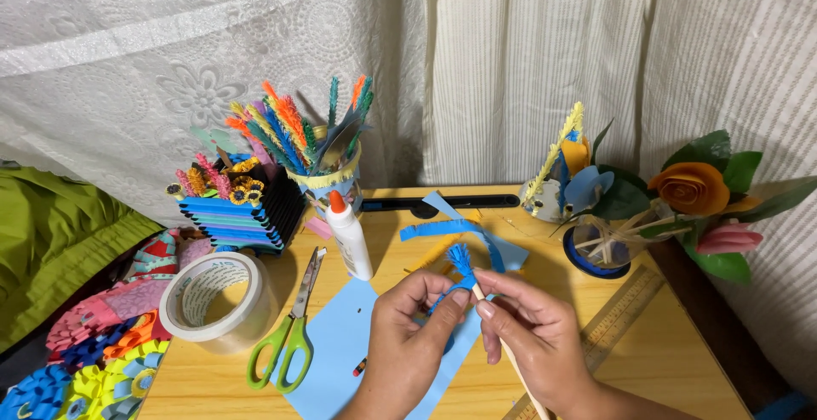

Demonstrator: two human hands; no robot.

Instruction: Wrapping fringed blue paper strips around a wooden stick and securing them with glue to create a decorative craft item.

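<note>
My left hand (410,333) pinches a fringed blue paper strip (460,260) that curls around the top of a thin wooden stick (514,360). My right hand (529,331) grips the stick just below the fringe, thumb and forefinger touching the paper. Both hands hover over a sheet of light blue paper (339,343) on the wooden table (647,360). Another fringed blue strip (442,228) lies just beyond the hands.
Green-handled scissors (290,335), a white glue bottle (347,237) and a tape roll (219,300) lie to the left. Behind stand a cup of fringed paper stems (317,143) and a blue paper holder (241,207). Paper flowers (689,190) and a ruler (621,318) sit right.
</note>
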